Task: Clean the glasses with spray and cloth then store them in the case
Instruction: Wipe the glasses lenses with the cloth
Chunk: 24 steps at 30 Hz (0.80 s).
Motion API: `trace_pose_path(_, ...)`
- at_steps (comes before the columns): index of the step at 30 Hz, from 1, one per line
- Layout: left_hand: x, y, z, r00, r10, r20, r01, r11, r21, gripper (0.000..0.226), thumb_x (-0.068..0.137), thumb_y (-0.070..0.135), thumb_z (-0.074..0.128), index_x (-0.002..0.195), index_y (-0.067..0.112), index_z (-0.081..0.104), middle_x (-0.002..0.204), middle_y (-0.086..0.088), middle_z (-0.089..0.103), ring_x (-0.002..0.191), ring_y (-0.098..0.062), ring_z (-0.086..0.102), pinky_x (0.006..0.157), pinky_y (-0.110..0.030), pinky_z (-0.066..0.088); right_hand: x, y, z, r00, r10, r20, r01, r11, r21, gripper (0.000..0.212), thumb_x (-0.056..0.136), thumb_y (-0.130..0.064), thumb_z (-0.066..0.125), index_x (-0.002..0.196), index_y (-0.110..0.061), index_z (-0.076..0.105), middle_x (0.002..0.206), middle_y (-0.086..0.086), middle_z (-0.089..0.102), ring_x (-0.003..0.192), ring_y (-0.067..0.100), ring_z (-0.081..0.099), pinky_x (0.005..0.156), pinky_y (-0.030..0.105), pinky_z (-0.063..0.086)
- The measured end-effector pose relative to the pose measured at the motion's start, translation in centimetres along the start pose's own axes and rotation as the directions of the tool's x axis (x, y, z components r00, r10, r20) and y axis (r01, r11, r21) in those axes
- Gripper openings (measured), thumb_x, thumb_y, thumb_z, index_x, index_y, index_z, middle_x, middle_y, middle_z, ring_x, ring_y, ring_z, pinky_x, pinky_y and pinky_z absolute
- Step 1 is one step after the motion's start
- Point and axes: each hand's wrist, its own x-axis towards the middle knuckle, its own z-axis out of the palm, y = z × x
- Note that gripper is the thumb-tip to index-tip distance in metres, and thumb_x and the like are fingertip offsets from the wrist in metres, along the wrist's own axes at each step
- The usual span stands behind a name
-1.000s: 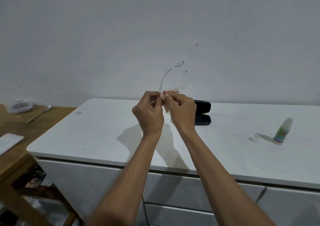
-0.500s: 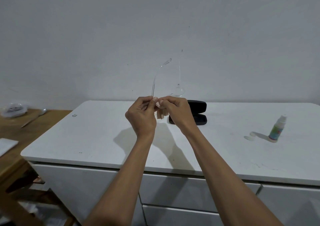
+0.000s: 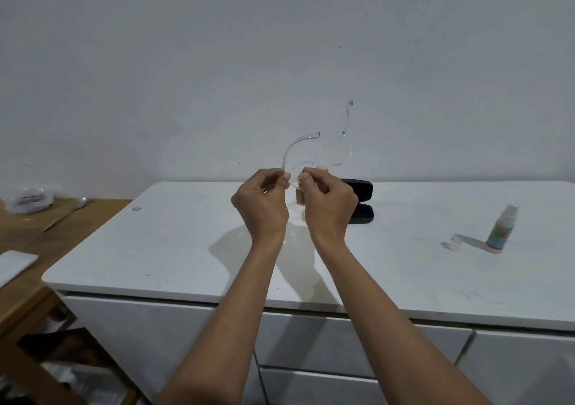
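Glasses [image 3: 298,152] (clear) in both hands' grip

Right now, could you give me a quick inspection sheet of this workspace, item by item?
Surface: white cabinet top, a few dark specks and smudges.
Job's things: clear-framed glasses held up in the air; small cloth at the lens; black glasses case lying open behind the hands; spray bottle upright at right, its cap lying beside it.
Clutter: a spoon and a plastic bag on the wooden table at left.
Hands: left hand pinches the glasses; right hand pinches the cloth on them.
Cables: nothing seen.
Surroundings: marked white wall; drawers below.
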Motion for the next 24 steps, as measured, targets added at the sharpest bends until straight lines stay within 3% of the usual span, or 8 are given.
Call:
trace_pose_path(5,-0.3,0.7,0.1,0.993,0.114,-0.003,-0.114,0.993,0.037,0.005,0.081,0.000,0.080,0.083,0.004,0.079,0.071,0.002,0.075,0.068,-0.013,0.073,0.067,-0.018,0.056,0.4,-0.3,0.8,0.995,-0.063,-0.081,0.068,0.996,0.063,0.019,0.095,-0.015,0.073,0.112,-0.012,0.081,0.094,0.001,0.079,0.088,0.009,0.074,0.079,0.009,0.051)
trace_pose_path(9,-0.3,1.2,0.3,0.984,0.179,-0.012,-0.178,0.983,0.049,0.005,0.081,0.000,0.080,0.083,0.004,0.079,0.068,0.004,0.073,0.067,-0.012,0.071,0.065,-0.016,0.055,0.6,-0.8,1.2,0.992,-0.085,-0.088,0.093,0.992,0.088,0.022,0.096,-0.018,0.072,0.116,-0.015,0.080,0.099,-0.002,0.079,0.096,0.011,0.073,0.088,0.020,0.054)
trace_pose_path(12,-0.2,1.6,0.4,0.981,0.194,-0.019,-0.193,0.980,0.043,0.004,0.081,0.001,0.081,0.082,0.004,0.079,0.067,0.007,0.071,0.065,-0.005,0.070,0.064,-0.011,0.051,0.5,-1.0,1.2,0.994,-0.107,-0.029,0.108,0.991,0.075,0.021,0.096,-0.016,0.071,0.115,-0.015,0.080,0.103,-0.005,0.078,0.102,0.007,0.072,0.090,0.015,0.053)
trace_pose_path(17,0.0,1.6,0.0,0.990,0.138,-0.026,-0.138,0.990,0.017,0.005,0.082,-0.002,0.079,0.081,0.002,0.078,0.066,0.016,0.069,0.061,0.004,0.067,0.061,-0.007,0.048,0.7,-0.9,0.5,0.981,-0.119,0.152,0.118,0.993,0.014,0.018,0.093,-0.008,0.069,0.102,-0.011,0.083,0.092,0.003,0.080,0.083,0.008,0.072,0.075,0.013,0.051)
trace_pose_path(20,0.2,1.1,-0.4,0.998,0.064,-0.024,-0.064,0.998,-0.009,0.008,0.081,-0.004,0.079,0.078,0.003,0.077,0.060,0.019,0.069,0.059,0.001,0.069,0.062,-0.012,0.053,0.9,-1.4,-0.5,0.953,-0.116,0.279,0.115,0.993,0.018,0.016,0.091,-0.004,0.068,0.092,-0.009,0.083,0.075,0.005,0.077,0.065,0.004,0.068,0.066,0.011,0.048)
trace_pose_path(24,0.5,0.6,-0.8,0.999,0.003,-0.040,-0.004,0.999,-0.037,0.006,0.079,-0.002,0.081,0.081,0.004,0.078,0.072,0.002,0.076,0.070,-0.016,0.077,0.074,-0.040,0.064,0.8,-1.6,-1.3,0.935,-0.066,0.347,0.072,0.997,-0.004,0.012,0.088,-0.007,0.069,0.080,-0.007,0.079,0.062,0.013,0.071,0.052,0.014,0.062,0.055,0.018,0.045)
